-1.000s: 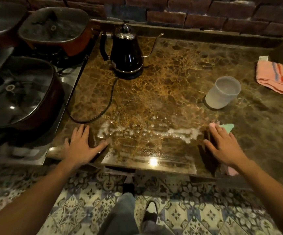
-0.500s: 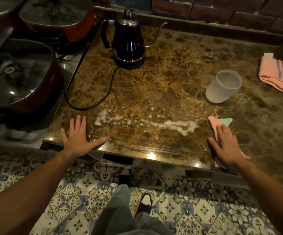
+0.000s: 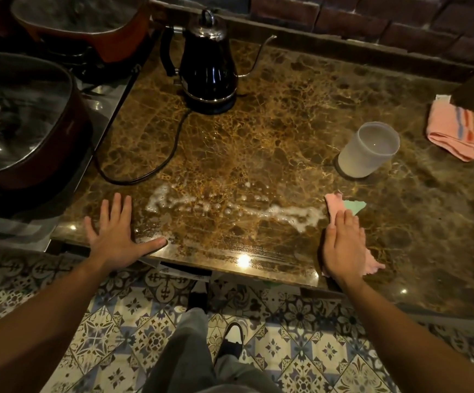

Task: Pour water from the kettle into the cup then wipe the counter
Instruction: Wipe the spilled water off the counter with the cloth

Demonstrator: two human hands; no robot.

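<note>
A black gooseneck kettle [image 3: 208,66] stands on its base at the back of the brown marble counter [image 3: 272,123]. A frosted white cup [image 3: 367,150] sits upright to the right. A foamy wet streak [image 3: 230,207] runs across the counter near its front edge. My right hand [image 3: 343,246] lies flat on a pink and green cloth [image 3: 340,204] at the streak's right end, fingers pressed on it. My left hand [image 3: 116,236] rests flat on the counter's front left, fingers spread, holding nothing.
Two red-brown lidded pans [image 3: 26,131] sit on the stove at the left. The kettle's black cord [image 3: 145,177] loops across the counter's left part. A pink striped towel [image 3: 462,131] lies at the right edge. A brick wall [image 3: 371,21] backs the counter.
My right hand has slid a little back toward the counter's front edge on the cloth. The view has shifted downward. My left hand stays put.
</note>
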